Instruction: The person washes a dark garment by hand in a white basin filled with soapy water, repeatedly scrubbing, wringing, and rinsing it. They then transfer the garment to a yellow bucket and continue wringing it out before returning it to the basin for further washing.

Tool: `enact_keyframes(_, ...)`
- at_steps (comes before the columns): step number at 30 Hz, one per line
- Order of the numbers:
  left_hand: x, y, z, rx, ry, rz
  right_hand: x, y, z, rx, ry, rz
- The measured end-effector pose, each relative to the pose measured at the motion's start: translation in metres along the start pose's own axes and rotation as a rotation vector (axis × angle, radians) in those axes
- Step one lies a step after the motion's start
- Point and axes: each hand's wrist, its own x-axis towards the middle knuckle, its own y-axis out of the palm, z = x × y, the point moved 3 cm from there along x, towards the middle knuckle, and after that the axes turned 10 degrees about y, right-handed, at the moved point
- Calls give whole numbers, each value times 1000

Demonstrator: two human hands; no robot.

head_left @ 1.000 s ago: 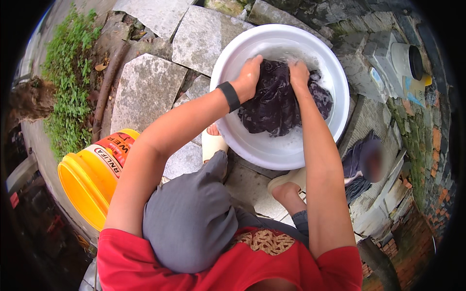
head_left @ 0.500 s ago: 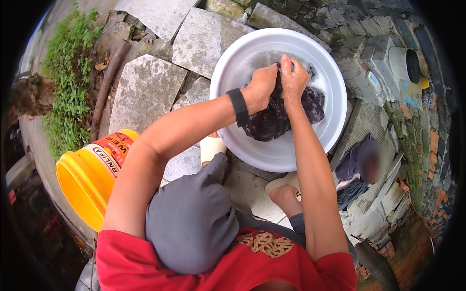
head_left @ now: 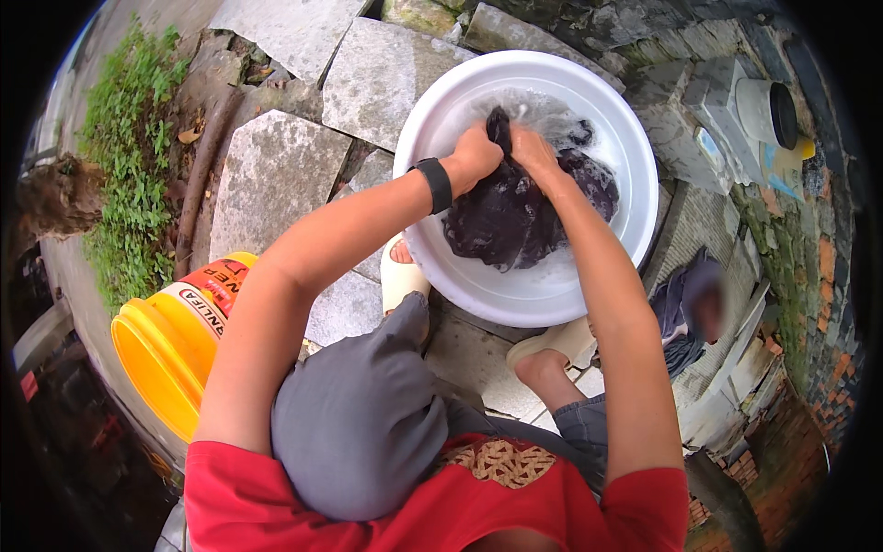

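A white round basin (head_left: 418, 253) holds sudsy water and a dark, soaked garment (head_left: 506, 221). My left hand (head_left: 476, 153), below a black wristband, is closed round a bunched part of the garment. Pressed close beside it, my right hand (head_left: 533, 153) is closed on the same gathered cloth, its fingertips partly hidden. A dark twist of fabric sticks up between the two hands. The rest of the garment spreads in the water beneath them and toward the near side. Foam and splashing water lie just beyond my hands.
A yellow bucket (head_left: 166, 354) is at the left. On the right, dark clothes (head_left: 685, 308) lie on a ribbed slab, and a white tub with a black lid (head_left: 765, 114) stands on a grey block by the brick wall. Uneven stone slabs (head_left: 276, 179) pave the ground.
Both hands have shifted left and slightly nearer in the basin. The right hand has turned lower over the cloth, and a dark fold now rises between them. More of the garment is spread out.
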Motion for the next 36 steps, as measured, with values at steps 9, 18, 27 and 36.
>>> enact_keyframes(9, 2, -3, 1, -663, -15, -164, -15, -29, 1, 336, 215, -413)
enact_keyframes(18, -39, 12, -46, -651, -141, -142, -65, -65, 70, 518, -28, -665)
enact_keyframes(27, -49, 10, -67, -459, -103, 2, -105, -76, 69, 493, -200, -724)
enact_keyframes(36, -83, -22, -105, 106, 635, 91, -137, -122, 33, 975, 60, -639)
